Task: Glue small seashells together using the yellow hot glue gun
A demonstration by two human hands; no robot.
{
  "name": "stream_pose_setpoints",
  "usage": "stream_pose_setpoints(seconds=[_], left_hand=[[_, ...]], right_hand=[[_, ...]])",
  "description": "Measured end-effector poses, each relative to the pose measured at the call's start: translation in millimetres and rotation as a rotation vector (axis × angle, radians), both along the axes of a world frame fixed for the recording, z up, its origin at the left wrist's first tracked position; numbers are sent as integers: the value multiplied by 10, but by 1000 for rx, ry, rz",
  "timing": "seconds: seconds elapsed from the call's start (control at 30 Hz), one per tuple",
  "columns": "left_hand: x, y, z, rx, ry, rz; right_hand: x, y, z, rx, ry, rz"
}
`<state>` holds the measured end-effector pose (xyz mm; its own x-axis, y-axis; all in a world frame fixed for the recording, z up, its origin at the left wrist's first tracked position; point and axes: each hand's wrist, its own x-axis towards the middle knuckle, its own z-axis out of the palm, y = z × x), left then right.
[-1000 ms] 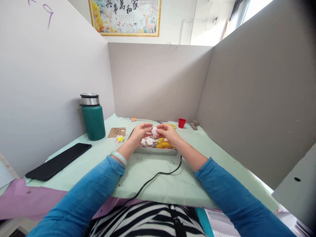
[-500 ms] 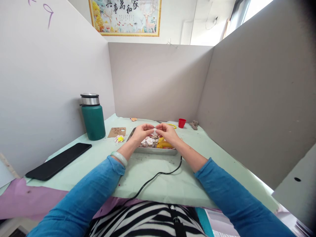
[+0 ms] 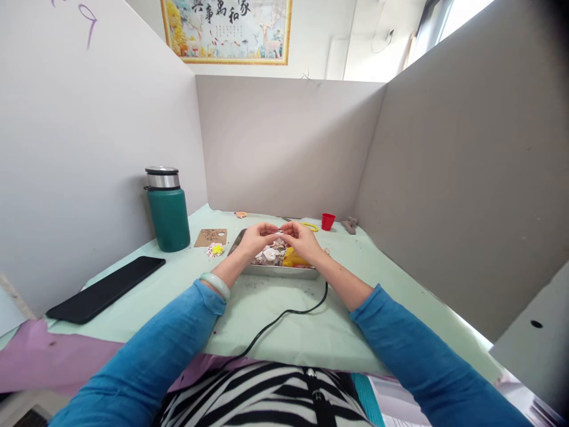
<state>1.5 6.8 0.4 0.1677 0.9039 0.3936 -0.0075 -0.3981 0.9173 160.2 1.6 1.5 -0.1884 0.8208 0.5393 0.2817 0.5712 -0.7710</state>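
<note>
Panels (image 3: 284, 142): grey, standing at the left, the right and the back.
Cloth (image 3: 338, 332): pale green, spread over the tabletop.
Picture (image 3: 231, 29): gold-framed, on the wall beyond the back panel.
Sleeves (image 3: 155, 338): blue, on both forearms, which reach forward over the cloth.
Slab (image 3: 106, 289): black, lying flat at the left.
Flask (image 3: 168, 216): green with a steel and black top, upright behind the slab.
Tray (image 3: 281, 271): metal, on the cloth, beneath and just in front of the hands.
Cord (image 3: 288, 312): black, running from beside the tray's right end toward the lap.
Left hand (image 3: 261, 238): fingers bent, tips pinching the piece (image 3: 280, 232) from the left.
Right hand (image 3: 301, 238): fingers bent, tips pinching the piece from the right, close against the other hand's.
Yellow thing (image 3: 293, 258): in the tray's right part, partly hidden by the right wrist.
Card (image 3: 210, 238): brown, flat, left of the tray.
Bangle (image 3: 215, 283): pale, around the left wrist.
Cup (image 3: 328, 222): red, upright, beyond the right hand.
Lump (image 3: 350, 225): grey-brown, right of the cup.
Flower (image 3: 216, 249): yellow-centred, just in front of the card.
Shells (image 3: 269, 255): whitish, in the tray, left of the yellow thing.
Piece: small, held above the tray between both hands' fingertips, which mostly hide it.
</note>
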Motion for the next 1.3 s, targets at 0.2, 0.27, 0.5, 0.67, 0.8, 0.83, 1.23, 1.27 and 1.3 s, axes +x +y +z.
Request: stream_pose_setpoints(seconds=[0.2, 0.27, 0.5, 0.67, 0.8, 0.83, 1.23, 1.27, 1.3], left_hand=[[7, -23, 21, 3, 33, 15], [7, -26, 19, 14, 44, 14], [-3, -3, -2, 52, 73, 25], [-4, 0, -5, 69, 86, 34], [-6, 14, -19, 113, 142, 80], [-7, 21, -24, 127, 158, 91], [-8, 77, -37, 208, 179, 151], [-12, 75, -37, 221, 207, 166], [-16, 74, -37, 235, 237, 185]], right_hand=[[-3, 18, -10, 15, 4, -25], [-5, 16, -5, 15, -1, -25], [-3, -10, 9, 31, -17, 7], [-4, -21, 14, 25, -20, 11], [-3, -26, 18, 17, -17, 16], [-2, -27, 18, 14, -19, 18], [60, 6, 19, 98, -82, -80], [69, 10, 14, 133, -114, -95], [76, 15, 6, 168, -147, -109]])
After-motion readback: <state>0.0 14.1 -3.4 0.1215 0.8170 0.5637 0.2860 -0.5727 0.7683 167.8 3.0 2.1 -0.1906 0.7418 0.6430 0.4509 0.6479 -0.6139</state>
